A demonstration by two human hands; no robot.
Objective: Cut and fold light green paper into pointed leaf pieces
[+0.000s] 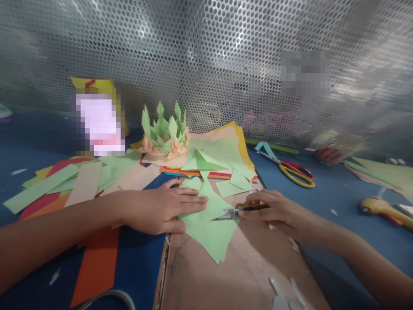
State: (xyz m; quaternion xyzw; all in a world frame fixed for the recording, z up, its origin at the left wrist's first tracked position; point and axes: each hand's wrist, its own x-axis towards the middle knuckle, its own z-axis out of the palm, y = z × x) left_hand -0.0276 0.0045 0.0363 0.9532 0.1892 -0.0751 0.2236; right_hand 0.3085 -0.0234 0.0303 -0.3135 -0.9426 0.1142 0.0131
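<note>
- Green paper sheet is lying on the brown cardboard, my landmark; I'm watching it through the head camera.
- Main risk, as I'm reading it: the cutter is pointing across the cardboard at the left hand. Its tip is sitting near those fingertips, so a slip or an overshoot could be nicking skin.
- Second risk: the left hand is pinning only the sheet's left side. Any sideways drag from the blade could be swinging or creasing the free corner toward the cardboard's near end.
- Third: loose green pieces are crowding the sheet toward the cardboard's far end, under a folded green piece. A stray stroke there could be catching the wrong layer.
- Left hand: spreading flat, palm down, fingers straight, reaching over the cardboard's left edge. It's gripping nothing, just resting on the sheet.
- Right hand: curling closed around the cutter's handle, over the cardboard's right side. I'm not able to tell whether the blade is touching paper or hovering.
- Scissors are lying right of the cardboard; the paper crown is standing beyond its far end, well apart from the blade.
</note>
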